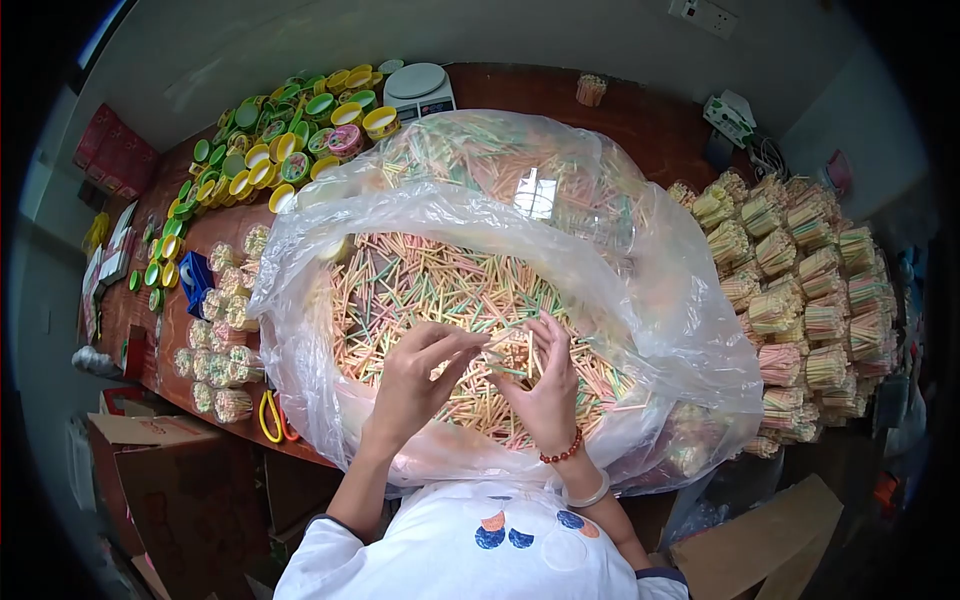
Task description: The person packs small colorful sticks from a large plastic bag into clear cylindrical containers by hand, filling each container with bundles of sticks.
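Observation:
A large clear plastic bag point(440, 205) lies open before me, holding a thick layer of short, thin sticks point(420, 285) in pink, yellow, green and orange. Over its near part are both my hands. My left hand point(420, 375) has its fingers and thumb drawn together, pointing right; anything pinched in the tips is too small to make out. My right hand point(548, 390), with a red bead bracelet and a pale bangle at the wrist, curves its thumb and fingers around what looks like a small bundle of sticks point(514, 358). The left fingertips are close beside this bundle.
Bundled sticks point(785, 300) are piled at the right, and smaller groups point(225, 365) stand at the left. Yellow and green round tubs point(260, 165), a white scale point(418, 85) and a blue tape dispenser point(195, 280) lie farther back. Cardboard boxes point(190, 490) flank me below the table.

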A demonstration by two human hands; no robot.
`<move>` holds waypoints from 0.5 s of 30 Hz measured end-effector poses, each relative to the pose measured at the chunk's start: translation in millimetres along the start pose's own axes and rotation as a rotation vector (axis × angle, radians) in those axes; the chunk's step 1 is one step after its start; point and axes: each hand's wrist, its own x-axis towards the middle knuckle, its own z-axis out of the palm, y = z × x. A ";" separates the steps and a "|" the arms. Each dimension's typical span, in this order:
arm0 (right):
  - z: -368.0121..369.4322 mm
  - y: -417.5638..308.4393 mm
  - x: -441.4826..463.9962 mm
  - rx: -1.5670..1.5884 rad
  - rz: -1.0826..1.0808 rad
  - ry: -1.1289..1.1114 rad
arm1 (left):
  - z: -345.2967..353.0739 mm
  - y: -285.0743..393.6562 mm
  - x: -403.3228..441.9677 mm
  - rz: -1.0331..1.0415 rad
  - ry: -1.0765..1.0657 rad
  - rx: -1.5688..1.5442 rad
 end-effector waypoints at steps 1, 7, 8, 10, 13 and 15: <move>0.7 -0.2 -0.1 0.001 0.002 -0.004 | -3.2 -1.5 0.4 0.027 -0.018 0.033; 1.0 -1.3 -0.7 -0.028 0.045 -0.050 | -2.8 -0.8 6.0 0.058 -0.120 0.164; -1.3 -3.3 -1.3 -0.023 0.007 -0.060 | 0.0 -5.5 6.1 0.054 -0.165 0.082; -6.8 -2.1 -3.8 -0.019 -0.030 -0.074 | -1.7 -4.6 9.2 0.047 -0.208 -0.001; -17.8 3.8 -10.9 0.005 0.016 -0.078 | -21.1 -4.1 7.8 -0.025 -0.274 0.024; -22.8 5.6 -6.2 -0.090 -0.040 -0.115 | -21.7 -20.1 -8.5 -0.006 -0.384 0.157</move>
